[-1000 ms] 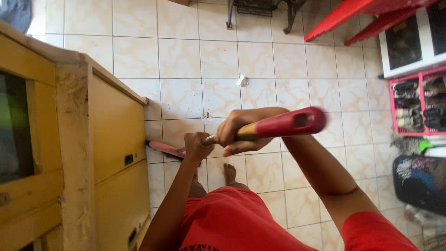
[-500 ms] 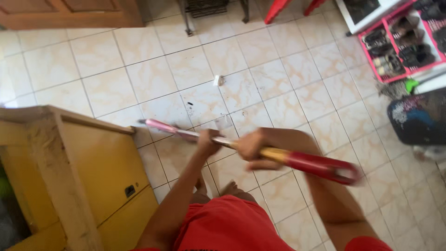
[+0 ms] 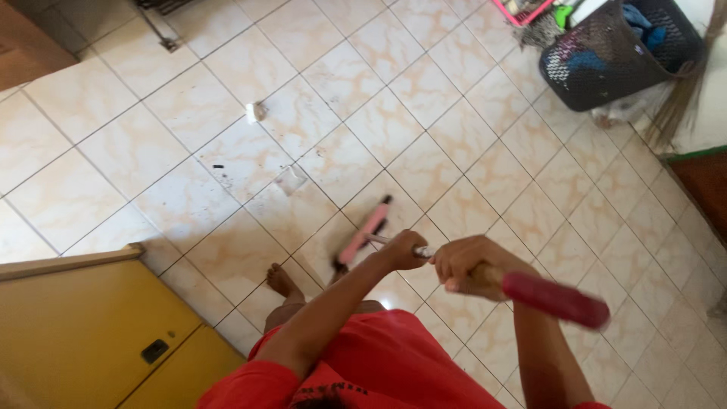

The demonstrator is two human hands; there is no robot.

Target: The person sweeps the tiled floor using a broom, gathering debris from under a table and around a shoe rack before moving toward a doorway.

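Long red-gripped broom handle (image 3: 556, 300) is clasped by both hands: left hand (image 3: 401, 250), right hand (image 3: 473, 266). Pink brush head (image 3: 365, 229), formerly against the yellow wooden cabinet (image 3: 98, 326), now lies ahead of the hands on open cream tiled floor (image 3: 454, 129), indicating sweeping underway.

I see a floor (image 3: 454, 136) of glossy square cream tiles with marbled veining and grey grout lines, running diagonally across my view. A yellow wooden cabinet (image 3: 83, 326) with a pale timber top edge occupies 8 o'clock. A dark mesh basket (image 3: 606, 57) filled with cloth stands at 1 o'clock. Brown wood (image 3: 26, 42) shows at 10 o'clock. A small white scrap (image 3: 255, 112) lies on the tiles at 11 o'clock. Daylight is even.
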